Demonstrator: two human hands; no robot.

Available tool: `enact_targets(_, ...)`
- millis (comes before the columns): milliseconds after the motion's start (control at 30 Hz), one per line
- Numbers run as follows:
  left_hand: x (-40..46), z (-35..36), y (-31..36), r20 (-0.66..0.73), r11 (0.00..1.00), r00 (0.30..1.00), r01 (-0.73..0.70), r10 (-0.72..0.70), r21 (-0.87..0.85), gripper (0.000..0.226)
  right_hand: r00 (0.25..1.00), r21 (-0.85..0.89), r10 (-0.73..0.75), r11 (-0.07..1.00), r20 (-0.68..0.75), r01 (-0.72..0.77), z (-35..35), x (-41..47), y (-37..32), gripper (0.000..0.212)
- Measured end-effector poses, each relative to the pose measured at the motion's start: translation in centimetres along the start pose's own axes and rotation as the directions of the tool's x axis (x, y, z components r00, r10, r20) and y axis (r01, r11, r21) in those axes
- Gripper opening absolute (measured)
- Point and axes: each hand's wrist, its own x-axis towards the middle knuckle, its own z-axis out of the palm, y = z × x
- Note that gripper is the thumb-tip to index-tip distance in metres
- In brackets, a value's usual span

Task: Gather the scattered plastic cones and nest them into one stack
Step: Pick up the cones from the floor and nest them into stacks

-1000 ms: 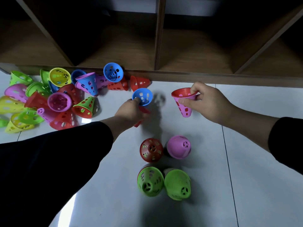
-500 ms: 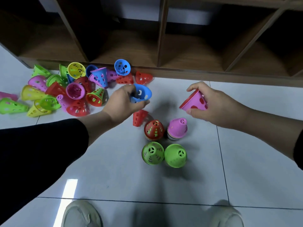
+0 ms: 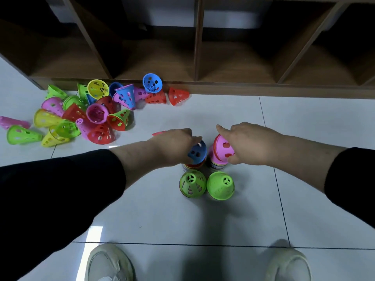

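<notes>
Cones on white tile floor [image 3: 304,122]: blue cone [image 3: 197,152] gripped in left hand [image 3: 174,147], set atop left rear stack [image 3: 193,166]; pink cone [image 3: 223,148] gripped tilted in right hand [image 3: 249,146] over right rear stack [image 3: 217,165]. Two green-topped stacks [image 3: 192,184] just in front. Scattered pile [image 3: 85,114] far left, beside wooden shelf unit [image 3: 223,86]. Shoes [image 3: 109,262] below.
</notes>
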Motion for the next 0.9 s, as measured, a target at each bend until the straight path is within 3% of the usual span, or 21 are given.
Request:
enact_targets(167, 0.4, 1.6, -0.5, -0.081, 0.983, 0.995, 0.044, -0.060, -0.177, 0.078, 0.999, 0.056, -0.031, 0.998, -0.032, 0.033, 0.9, 1.6, -0.4, 0.084)
enact_targets(233, -0.4, 2.0, -1.5, -0.189, 0.957, 0.978, 0.028, -0.086, -0.289, 0.068, 0.997, 0.151, -0.046, 0.987, -0.058, 0.055, 1.4, 1.7, -0.2, 0.081)
enact_targets(300, -1.3, 2.6, -3.1, -0.311, 0.943, 0.938, 0.043, -0.152, -0.331, 0.054, 0.979, 0.191, -0.082, 0.974, -0.186, 0.118, 1.4, 1.8, 0.6, 0.078)
enact_targets(367, -1.9, 3.7, -5.3, -0.361, 0.926, 0.889, 0.153, -0.282, -0.346, 0.045, 0.956, 0.247, -0.071, 0.958, -0.284, 0.144, 0.6, 2.8, 1.6, 0.065)
enact_targets(433, -2.0, 5.1, -7.3, -0.320, 0.848, 0.810, 0.364, -0.492, -0.385, 0.049, 0.959, 0.285, -0.037, 0.951, -0.281, 0.121, 0.0, 4.6, 2.7, 0.054)
enact_targets(500, -1.6, 6.6, -9.3, -0.167, 0.661, 0.673, 0.595, -0.721, -0.457, 0.058, 0.968, 0.310, -0.006, 0.947, -0.252, 0.087, -0.1, 7.3, 3.2, 0.048)
enact_targets(567, -1.1, 8.2, -10.7, 0.018, 0.514, 0.579, 0.738, -0.815, -0.437, 0.066, 0.972, 0.343, 0.015, 0.937, -0.234, 0.068, -0.2, 10.4, 3.2, 0.044)
enact_targets(667, -0.7, 10.2, -11.9, 0.098, 0.496, 0.563, 0.787, -0.821, -0.366, 0.064, 0.979, 0.352, 0.017, 0.934, -0.205, 0.058, -0.5, 15.4, 2.6, 0.043)
enact_targets(767, -0.4, 11.8, -12.2, 0.114, 0.503, 0.593, 0.756, -0.797, -0.420, 0.057, 0.984, 0.332, 0.002, 0.941, -0.178, 0.059, -0.3, 20.4, 1.8, 0.050)
enact_targets(867, -1.2, 11.8, -12.2, 0.140, 0.449, 0.586, 0.733, -0.798, -0.511, 0.075, 0.990, 0.293, -0.025, 0.954, -0.136, 0.064, 0.5, 24.5, 0.8, 0.060)
enact_targets(900, -2.1, 11.4, -12.2, 0.130, 0.498, 0.633, 0.704, -0.763, -0.506, 0.079, 0.992, 0.263, -0.036, 0.963, -0.120, 0.066, 0.8, 25.5, 0.5, 0.063)
